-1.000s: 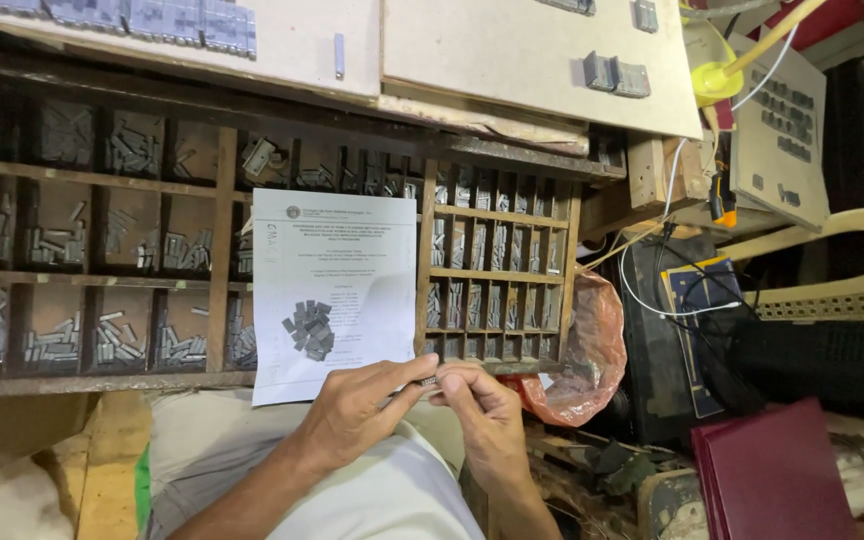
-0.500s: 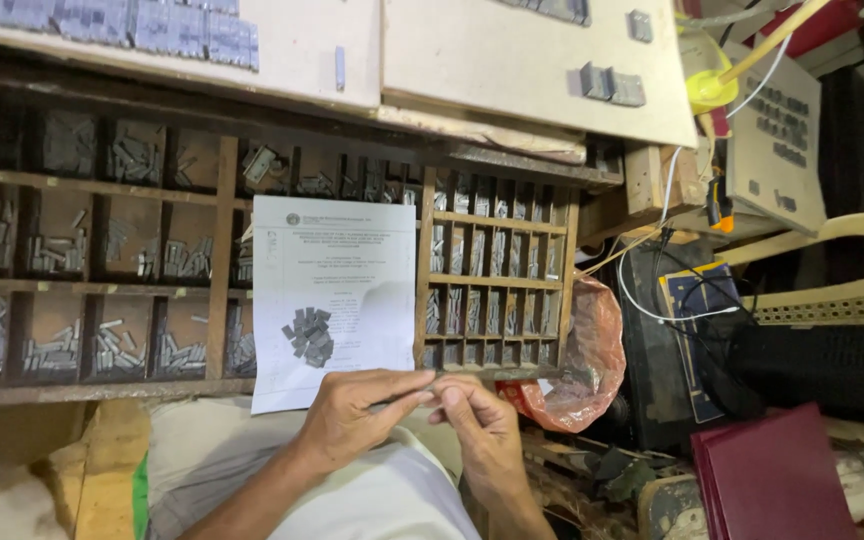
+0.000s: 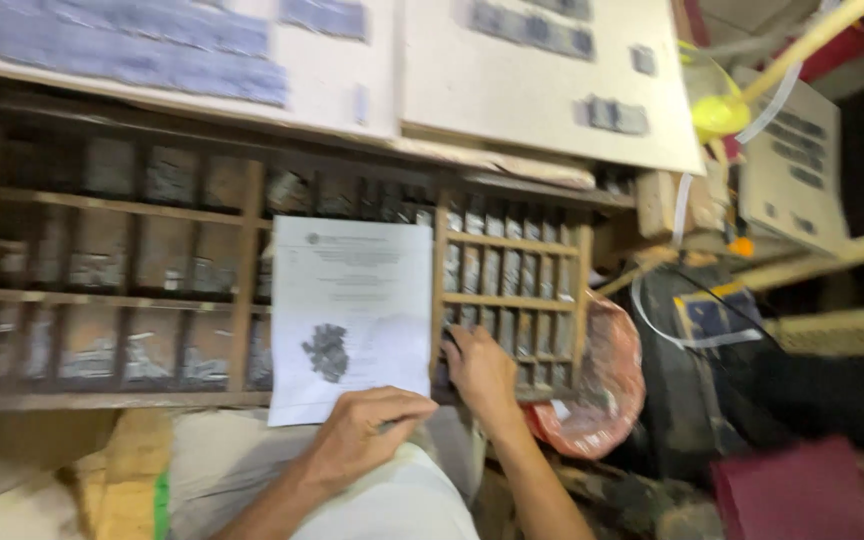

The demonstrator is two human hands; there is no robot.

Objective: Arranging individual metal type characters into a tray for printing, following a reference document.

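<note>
A wooden case (image 3: pixel 252 290) of many small compartments holds grey metal pieces. A white printed sheet (image 3: pixel 352 310) with a dark picture lies on it. My left hand (image 3: pixel 367 435) is curled just below the sheet's lower edge, and seems closed on a small metal stick, mostly hidden. My right hand (image 3: pixel 482 368) reaches into the narrow compartments (image 3: pixel 512 290) at the case's lower right. Its fingertips dip among the metal pieces and are hidden. The frame is blurred.
Pale boards (image 3: pixel 532 80) with rows of grey blocks lie above the case. An orange plastic bag (image 3: pixel 602 390) hangs at its right edge. Further right are a dark box with cables (image 3: pixel 712 330), a beige chair arm (image 3: pixel 842 260) and a dark red book (image 3: pixel 792 490).
My right hand has left my left hand and moved up into the case's lower right compartments. My left hand stays below the sheet. The view has shifted and blurred.
</note>
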